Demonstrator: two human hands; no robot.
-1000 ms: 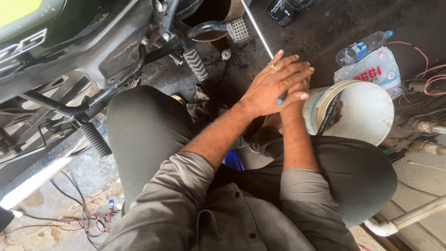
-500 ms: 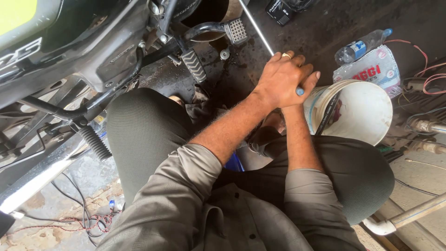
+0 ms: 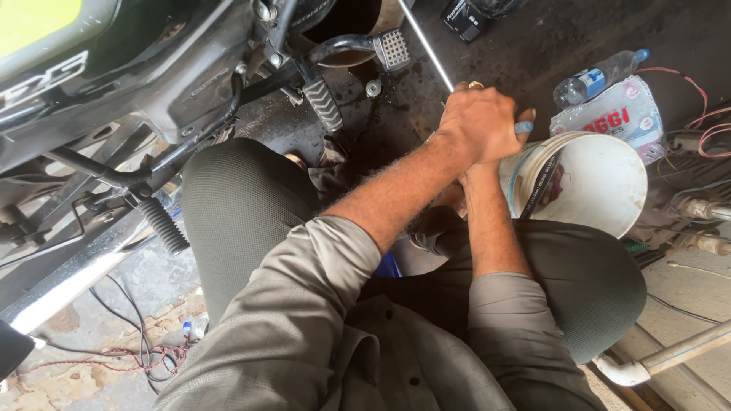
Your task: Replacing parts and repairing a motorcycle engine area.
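My left hand point(image 3: 481, 120) is clenched in a fist around a tool with a blue handle point(image 3: 524, 128), whose tip sticks out to the right of the fingers. A thin metal rod point(image 3: 425, 46) runs from the fist up and away toward the motorcycle. My right hand point(image 3: 466, 173) lies under the left one, mostly hidden; only its wrist shows, ending at the same handle. A ring sits on one finger of the left hand. Both hands are over oily ground, beside a white bucket point(image 3: 605, 194).
A motorcycle fills the upper left, with a ribbed footpeg point(image 3: 324, 103), a brake pedal point(image 3: 394, 47) and a second peg point(image 3: 162, 226). A plastic bottle point(image 3: 598, 76) and a white packet point(image 3: 618, 114) lie behind the bucket. A metal pipe point(image 3: 670, 354) crosses the lower right.
My left hand's fingers were spread over the right hand; they have curled into a fist on the handle. Both hands shifted slightly away from me.
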